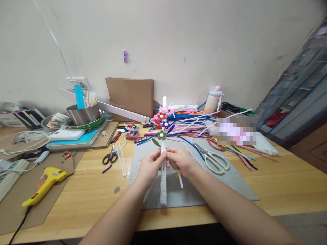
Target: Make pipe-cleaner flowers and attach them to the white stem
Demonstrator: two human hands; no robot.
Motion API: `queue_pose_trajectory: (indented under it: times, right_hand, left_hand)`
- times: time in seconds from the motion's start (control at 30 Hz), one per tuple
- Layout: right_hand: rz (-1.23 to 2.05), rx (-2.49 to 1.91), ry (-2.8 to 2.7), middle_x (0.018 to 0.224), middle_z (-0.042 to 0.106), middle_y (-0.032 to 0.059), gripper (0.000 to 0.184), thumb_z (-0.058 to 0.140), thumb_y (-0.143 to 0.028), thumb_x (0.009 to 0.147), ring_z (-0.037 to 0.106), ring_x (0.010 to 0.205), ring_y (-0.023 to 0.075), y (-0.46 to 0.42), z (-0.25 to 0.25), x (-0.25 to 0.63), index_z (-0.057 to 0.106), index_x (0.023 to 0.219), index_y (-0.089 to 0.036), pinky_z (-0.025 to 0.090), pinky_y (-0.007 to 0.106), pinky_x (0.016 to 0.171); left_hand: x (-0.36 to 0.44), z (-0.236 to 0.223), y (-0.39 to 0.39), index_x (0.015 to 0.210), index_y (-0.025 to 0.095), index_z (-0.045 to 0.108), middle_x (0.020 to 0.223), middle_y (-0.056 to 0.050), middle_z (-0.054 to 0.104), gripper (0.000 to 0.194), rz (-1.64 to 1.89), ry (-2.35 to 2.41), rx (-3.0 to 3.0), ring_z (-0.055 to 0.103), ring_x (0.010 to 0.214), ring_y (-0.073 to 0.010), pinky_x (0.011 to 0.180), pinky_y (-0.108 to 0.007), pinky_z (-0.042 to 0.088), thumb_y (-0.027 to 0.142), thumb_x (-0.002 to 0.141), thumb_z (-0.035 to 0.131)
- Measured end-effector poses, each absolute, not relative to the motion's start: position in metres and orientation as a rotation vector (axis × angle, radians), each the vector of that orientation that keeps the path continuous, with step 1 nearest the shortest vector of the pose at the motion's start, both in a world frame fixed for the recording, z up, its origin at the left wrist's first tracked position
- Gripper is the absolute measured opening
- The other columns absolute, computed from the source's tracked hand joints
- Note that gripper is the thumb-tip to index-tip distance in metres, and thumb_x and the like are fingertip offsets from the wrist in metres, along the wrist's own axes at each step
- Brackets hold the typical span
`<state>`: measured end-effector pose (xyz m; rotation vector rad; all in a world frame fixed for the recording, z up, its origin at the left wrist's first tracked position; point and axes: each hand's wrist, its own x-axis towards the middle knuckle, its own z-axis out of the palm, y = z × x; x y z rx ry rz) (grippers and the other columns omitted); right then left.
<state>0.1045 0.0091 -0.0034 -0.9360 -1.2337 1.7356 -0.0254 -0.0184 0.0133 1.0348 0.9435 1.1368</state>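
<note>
Upright above the grey mat, a white fuzzy stem [163, 190] carries a column of pipe-cleaner flowers. From the top they are a pink one, a red flower [161, 116], a purple flower [166, 124] and a green flower [161, 135] with a long leaf [156, 142]. My left hand [153, 165] is closed around the stem just under the green flower. Against its other side my right hand [180, 160] pinches at the same spot, fingertips meeting the left thumb. A white strip [181, 179] shows below my right hand; whether it is held I cannot tell.
On the grey mat [230, 190] lie large pale-handled scissors [216, 161]. Behind is a heap of coloured pipe cleaners [189, 117]. To the left are black-handled scissors [110, 157] and a yellow glue gun [46, 185]. A steel pot [85, 115] and white bottle [213, 100] stand near the wall.
</note>
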Motion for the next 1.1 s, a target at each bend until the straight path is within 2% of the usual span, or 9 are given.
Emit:
queue_pose_trajectory:
  times: [0.1, 0.23, 0.33, 0.47, 0.67, 0.77, 0.87, 1.0, 1.1]
  right_hand:
    - [1.75, -0.911, -1.235, 0.041, 0.046, -0.0067, 0.03, 0.063, -0.043, 0.069, 0.022, 0.028, 0.0016, 0.008, -0.001, 0.105, 0.056, 0.073, -0.014, 0.008, 0.017, 0.031]
    - [1.804, -0.794, -1.216, 0.039, 0.029, -0.0109, 0.031, 0.06, -0.042, 0.072, 0.015, 0.031, 0.0017, 0.009, 0.001, 0.107, 0.046, 0.06, -0.017, 0.007, 0.018, 0.033]
    - [1.817, -0.785, -1.232, 0.042, 0.025, -0.0115, 0.032, 0.058, -0.04, 0.072, 0.014, 0.033, 0.0021, 0.009, 0.003, 0.108, 0.039, 0.059, -0.018, 0.008, 0.018, 0.034]
    - [1.593, -0.93, -1.362, 0.041, 0.029, -0.0111, 0.026, 0.057, -0.04, 0.074, 0.019, 0.034, 0.0032, 0.009, 0.008, 0.11, 0.044, 0.066, -0.018, 0.012, 0.018, 0.035]
    - [1.536, -0.927, -1.544, 0.044, 0.035, -0.0091, 0.025, 0.056, -0.042, 0.075, 0.027, 0.036, 0.0049, 0.024, 0.014, 0.137, 0.051, 0.073, -0.017, 0.02, 0.019, 0.037]
    - [1.135, -1.176, -1.698, 0.053, 0.05, -0.0025, 0.026, 0.047, -0.041, 0.08, 0.042, 0.045, 0.0092, 0.038, 0.01, 0.158, 0.056, 0.077, -0.017, 0.032, 0.023, 0.046]
    - [0.663, -1.4, -1.813, 0.071, 0.06, 0.0039, 0.019, 0.048, -0.031, 0.079, 0.051, 0.062, 0.0143, 0.048, 0.003, 0.168, 0.06, 0.079, -0.016, 0.036, 0.026, 0.058]
    - [0.717, -1.336, -2.016, 0.073, 0.063, 0.0025, 0.008, 0.061, -0.019, 0.068, 0.053, 0.066, 0.0148, 0.055, -0.004, 0.144, 0.065, 0.075, -0.019, 0.036, 0.026, 0.063]
    - [0.777, -1.29, -2.108, 0.077, 0.063, 0.001, 0.015, 0.065, -0.017, 0.065, 0.054, 0.069, 0.0136, 0.059, -0.01, 0.103, 0.064, 0.079, -0.021, 0.035, 0.024, 0.064]
  left_hand:
    - [-0.024, 0.015, -0.019, 0.076, 0.013, 0.068, 0.057, -0.002, 0.061, 0.029, 1.172, 0.96, 1.054, 0.057, 0.047, -0.0124, 0.047, -0.022, 0.045, 0.037, 0.062, 0.071]
    - [-0.024, 0.012, -0.017, 0.078, 0.013, 0.068, 0.056, -0.001, 0.061, 0.026, 1.241, 0.973, 1.034, 0.057, 0.047, -0.0115, 0.049, -0.023, 0.046, 0.032, 0.062, 0.072]
    - [-0.024, 0.01, -0.016, 0.08, 0.011, 0.068, 0.057, -0.002, 0.064, 0.03, 1.318, 1.028, 0.979, 0.058, 0.047, -0.0128, 0.05, -0.025, 0.047, 0.031, 0.058, 0.074]
    - [-0.024, 0.012, -0.017, 0.078, 0.011, 0.065, 0.059, -0.004, 0.066, 0.035, 1.413, 1.145, 0.876, 0.062, 0.051, -0.0168, 0.052, -0.028, 0.05, 0.033, 0.053, 0.076]
    - [-0.034, 0.018, -0.014, 0.072, 0.012, 0.06, 0.059, -0.006, 0.067, 0.026, 1.382, 1.198, 0.997, 0.065, 0.055, -0.0195, 0.053, -0.028, 0.05, 0.031, 0.06, 0.071]
    - [-0.052, 0.026, -0.01, 0.073, 0.012, 0.061, 0.06, -0.007, 0.067, 0.023, 1.382, 1.205, 1.066, 0.065, 0.056, -0.0199, 0.052, -0.028, 0.05, 0.031, 0.062, 0.069]
    - [-0.075, 0.037, -0.005, 0.073, 0.012, 0.061, 0.059, -0.006, 0.067, 0.023, 1.485, 1.247, 1.068, 0.065, 0.054, -0.0193, 0.054, -0.029, 0.052, 0.029, 0.061, 0.07]
    - [-0.096, 0.047, -0.002, 0.077, 0.012, 0.062, 0.06, -0.005, 0.067, 0.024, 1.657, 1.292, 0.996, 0.065, 0.056, -0.0184, 0.057, -0.03, 0.053, 0.028, 0.061, 0.07]
    - [-0.098, 0.046, -0.001, 0.078, 0.012, 0.062, 0.061, -0.005, 0.067, 0.026, 1.661, 1.297, 0.984, 0.065, 0.055, -0.0185, 0.057, -0.03, 0.054, 0.029, 0.061, 0.071]
